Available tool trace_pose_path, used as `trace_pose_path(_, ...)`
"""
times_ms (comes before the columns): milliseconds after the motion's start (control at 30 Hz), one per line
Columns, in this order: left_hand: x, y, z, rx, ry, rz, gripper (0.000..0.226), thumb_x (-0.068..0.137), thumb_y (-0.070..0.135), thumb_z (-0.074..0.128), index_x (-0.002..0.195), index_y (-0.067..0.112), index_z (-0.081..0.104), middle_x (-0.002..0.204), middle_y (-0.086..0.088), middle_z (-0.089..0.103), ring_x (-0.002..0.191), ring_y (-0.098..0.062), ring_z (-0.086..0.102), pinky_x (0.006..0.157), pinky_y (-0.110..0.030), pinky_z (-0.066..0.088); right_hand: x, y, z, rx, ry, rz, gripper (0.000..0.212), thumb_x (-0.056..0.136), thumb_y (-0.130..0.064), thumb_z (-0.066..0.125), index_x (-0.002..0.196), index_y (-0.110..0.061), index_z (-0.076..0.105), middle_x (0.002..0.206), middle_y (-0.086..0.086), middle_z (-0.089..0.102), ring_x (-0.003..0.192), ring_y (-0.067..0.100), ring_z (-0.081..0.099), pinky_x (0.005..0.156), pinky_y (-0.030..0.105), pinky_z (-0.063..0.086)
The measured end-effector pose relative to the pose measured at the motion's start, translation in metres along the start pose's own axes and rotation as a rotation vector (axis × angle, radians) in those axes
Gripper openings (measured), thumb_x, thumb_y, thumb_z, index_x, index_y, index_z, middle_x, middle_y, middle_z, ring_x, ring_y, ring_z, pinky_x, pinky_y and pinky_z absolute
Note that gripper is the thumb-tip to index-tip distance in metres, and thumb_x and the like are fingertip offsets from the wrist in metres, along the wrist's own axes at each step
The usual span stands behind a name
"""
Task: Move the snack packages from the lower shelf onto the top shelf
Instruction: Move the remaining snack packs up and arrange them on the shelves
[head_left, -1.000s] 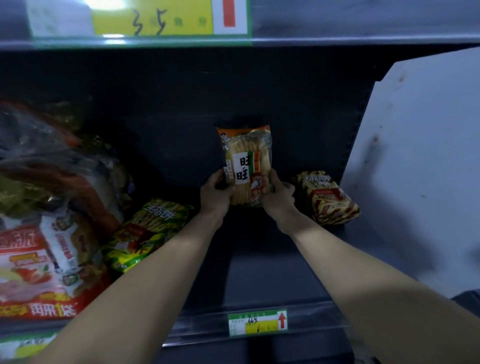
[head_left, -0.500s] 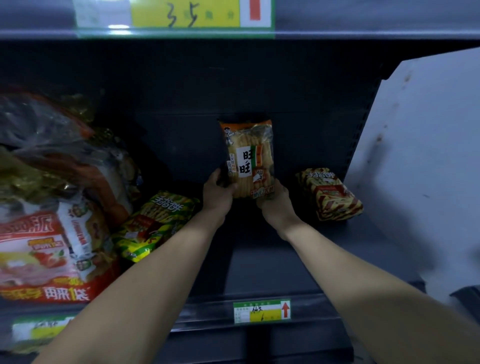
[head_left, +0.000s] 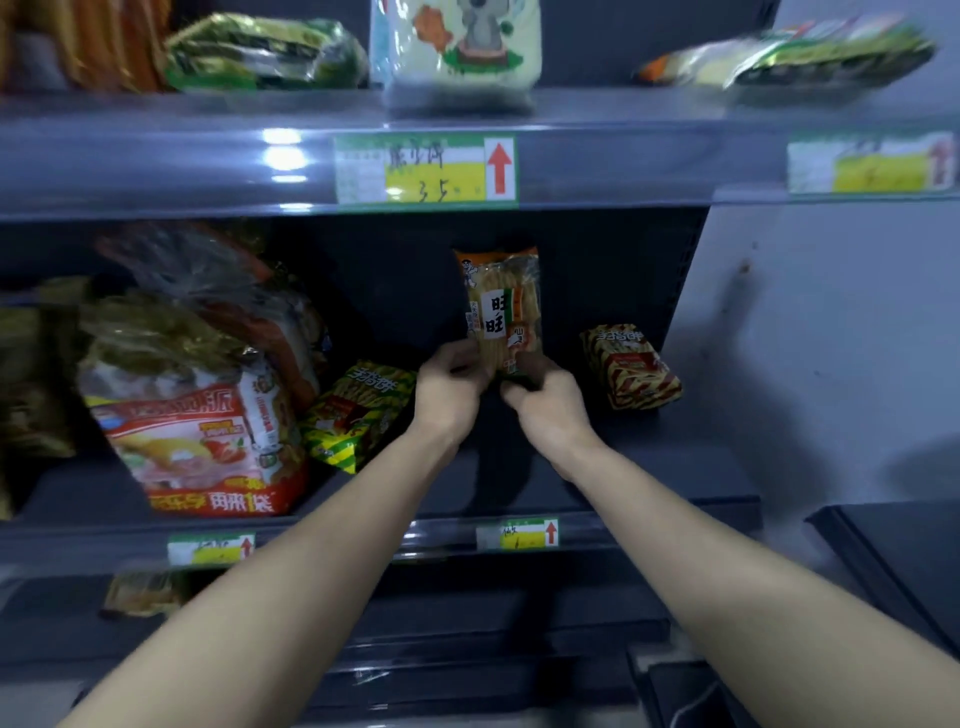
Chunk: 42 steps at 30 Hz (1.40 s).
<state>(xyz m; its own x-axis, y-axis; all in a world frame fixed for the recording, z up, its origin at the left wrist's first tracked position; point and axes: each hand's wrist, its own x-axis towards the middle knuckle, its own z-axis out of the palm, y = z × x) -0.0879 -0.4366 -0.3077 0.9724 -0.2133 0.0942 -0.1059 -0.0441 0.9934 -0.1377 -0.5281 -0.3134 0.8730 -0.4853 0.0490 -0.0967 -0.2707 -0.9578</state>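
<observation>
The fingers of the left hand (head_left: 447, 389) and right hand (head_left: 545, 410) pinched the rice-cracker package (head_left: 501, 306) at its lower end; it stood upright above them, long axis vertical, the top shelf (head_left: 156, 171) higher overhead.

Yellow price tag (head_left: 425, 169), seemingly handwritten

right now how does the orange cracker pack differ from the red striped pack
The orange cracker pack is upright, gripped low by left hand and right hand; the red striped pack lies tilted, untouched. The orange cracker pack looks taller, the red striped pack squatter. Both are snack packs.
</observation>
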Motion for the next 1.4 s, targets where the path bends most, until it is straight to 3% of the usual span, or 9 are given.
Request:
trace_pose_path(100, -0.037, 0.026, -0.013, 0.003, -0.033, 0.029, 0.031, 0.088, -0.005, 0.056, 0.119, 0.002, 0.056, 0.106, -0.005, 0.059, 0.093, -0.011, 0.057, 0.072, -0.009, 0.049, -0.036, -0.022, -0.012, 0.023, -0.015, -0.040, 0.034, 0.088, -0.008, 0.060, 0.121, -0.012, 0.059, 0.119, 0.003, 0.063, 0.113, 0.018, 0.057, 0.102, 0.034, 0.044)
trace_pose_path(233, -0.088, 0.065, -0.031, -0.022, -0.018, 0.060, 0.027, 0.087, -0.006, 0.057, 0.110, 0.008, 0.059, 0.097, 0.001, 0.062, 0.088, -0.005, 0.058, 0.071, -0.005, 0.049, -0.083, -0.057, -0.028, 0.029, -0.048, -0.075, 0.041, 0.089, -0.006, 0.060, 0.129, -0.011, 0.055, 0.124, -0.002, 0.059, 0.119, 0.012, 0.053, 0.108, 0.033, 0.040)
trace_pose_path(333, -0.121, 0.095, -0.045, -0.027, -0.013, 0.085, 0.026, 0.087, -0.006, 0.057, 0.106, 0.012, 0.060, 0.096, 0.004, 0.064, 0.091, -0.009, 0.061, 0.078, -0.012, 0.052, -0.113, -0.085, -0.040, 0.031, -0.059, -0.147, 0.041, 0.088, -0.006, 0.061, 0.128, -0.009, 0.056, 0.126, 0.002, 0.060, 0.119, 0.015, 0.055, 0.107, 0.036, 0.041)
trace_pose_path(467, -0.150, 0.138, -0.064, -0.027, 0.027, 0.143, 0.025, 0.087, -0.003, 0.059, 0.106, 0.011, 0.063, 0.101, -0.005, 0.067, 0.101, -0.020, 0.064, 0.091, -0.029, 0.053, -0.141, -0.127, -0.052, 0.046, -0.078, -0.250, 0.038, 0.088, -0.007, 0.060, 0.126, -0.011, 0.058, 0.120, -0.001, 0.062, 0.116, 0.013, 0.057, 0.105, 0.034, 0.043)
trace_pose_path(633, -0.159, 0.192, -0.085, -0.046, 0.047, 0.254, 0.022, 0.086, -0.003, 0.060, 0.097, 0.016, 0.065, 0.093, -0.003, 0.067, 0.099, -0.024, 0.066, 0.093, -0.039, 0.053, -0.153, -0.183, -0.059, 0.085, -0.051, -0.372, 0.034, 0.088, -0.007, 0.060, 0.121, -0.013, 0.061, 0.117, -0.002, 0.064, 0.113, 0.012, 0.059, 0.104, 0.032, 0.044)
trace_pose_path(900, -0.137, 0.239, -0.133, 0.001, 0.066, 0.386, 0.018, 0.087, 0.004, 0.061, 0.100, 0.017, 0.064, 0.096, -0.003, 0.068, 0.095, -0.020, 0.066, 0.089, -0.032, 0.054, -0.139, -0.249, -0.027, 0.101, -0.061, -0.478, 0.034, 0.090, -0.012, 0.060, 0.123, -0.014, 0.060, 0.118, -0.004, 0.063, 0.115, 0.011, 0.056, 0.105, 0.030, 0.043)
trace_pose_path(1100, -0.089, 0.249, -0.190, 0.045, 0.140, 0.378, 0.015, 0.090, 0.003, 0.057, 0.101, 0.011, 0.062, 0.089, -0.001, 0.065, 0.089, -0.019, 0.063, 0.085, -0.031, 0.053, -0.104, -0.282, 0.024, 0.016, -0.029, -0.470, 0.040, 0.092, -0.015, 0.056, 0.131, -0.010, 0.053, 0.127, 0.003, 0.059, 0.118, 0.015, 0.053, 0.106, 0.031, 0.041)
trace_pose_path(1233, -0.038, 0.253, -0.208, 0.185, 0.143, 0.337, 0.023, 0.092, 0.009, 0.056, 0.114, 0.005, 0.060, 0.106, -0.008, 0.063, 0.097, -0.017, 0.058, 0.093, -0.032, 0.051, -0.064, -0.297, 0.052, -0.143, 0.005, -0.343, 0.051, 0.094, -0.022, 0.052, 0.142, -0.009, 0.040, 0.143, 0.008, 0.045, 0.131, 0.022, 0.041, 0.109, 0.031, 0.032)
trace_pose_path(1400, 0.021, 0.247, -0.205, 0.511, 0.074, 0.294, 0.042, 0.092, 0.019, 0.058, 0.130, 0.003, 0.050, 0.131, -0.012, 0.055, 0.118, -0.023, 0.053, 0.099, -0.029, 0.040, -0.017, -0.311, 0.089, -0.366, 0.062, -0.220, 0.058, 0.091, -0.036, 0.049, 0.139, -0.006, 0.037, 0.144, 0.018, 0.034, 0.132, 0.035, 0.035, 0.111, 0.045, 0.030)
